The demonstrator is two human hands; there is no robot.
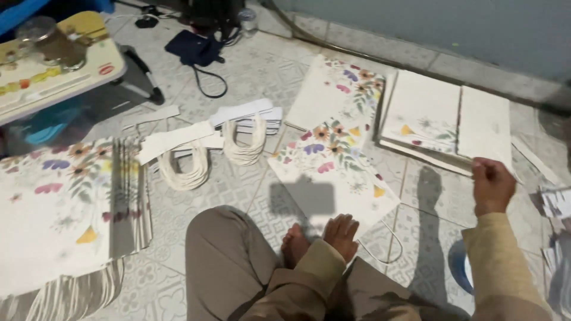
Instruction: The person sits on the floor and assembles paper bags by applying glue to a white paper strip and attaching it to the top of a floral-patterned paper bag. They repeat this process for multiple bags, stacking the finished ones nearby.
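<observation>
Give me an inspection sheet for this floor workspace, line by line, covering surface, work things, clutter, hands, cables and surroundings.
Surface: patterned tiled floor, person seated cross-legged.
Job's things: floral paper bag lying flat in front of the person; flat sheet stack at right; floral stack at left; cord handle bundles with white strips.
Clutter: dark pouch; paper scraps at far right.
Grippers: left hand rests on the bag's near edge; right hand raised, fingers pinching a sheet's edge.
Cables: dark strap loop by the pouch.
Surroundings: small folding table with a jar, grey wall.
</observation>
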